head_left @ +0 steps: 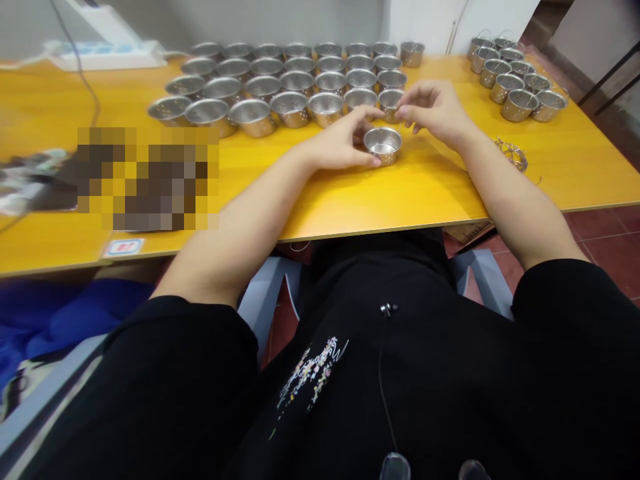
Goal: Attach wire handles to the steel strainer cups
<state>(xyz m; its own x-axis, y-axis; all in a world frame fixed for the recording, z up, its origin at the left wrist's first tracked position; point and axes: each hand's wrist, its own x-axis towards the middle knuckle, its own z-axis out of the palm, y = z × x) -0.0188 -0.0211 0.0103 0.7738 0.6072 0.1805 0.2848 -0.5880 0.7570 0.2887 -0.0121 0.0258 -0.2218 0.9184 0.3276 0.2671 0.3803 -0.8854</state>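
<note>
The person sits at a yellow worktop (430, 193), both bare forearms reaching out over its near edge. A single small steel cup (383, 145), with holes punched in its wall, stands upright on the worktop between the two hands and just in front of the nearest row of other cups.

The left hand (345, 141) closes on this cup from its left side. The thumb lies against the near wall and the forefinger stretches over the far rim.

The right hand (434, 110) hovers just above and behind the cup, its fingertips (406, 120) drawn together close to the left forefinger. Whether something thin is pinched between them cannot be told; the spot is too small to read.

Beyond the hands, rows of like steel cups (280, 87) stand rim up, side by side, across the far half of the worktop. A second cluster of cups (517, 83) stands well apart at the far right corner, some with what looks like a wire bail. A small tangle of wire pieces (513, 153) lies just beside the right forearm.

At the far left are a white power strip (105, 53) and a dark cable (83, 80). A pixelated patch (147, 177) covers part of the left side.
</note>
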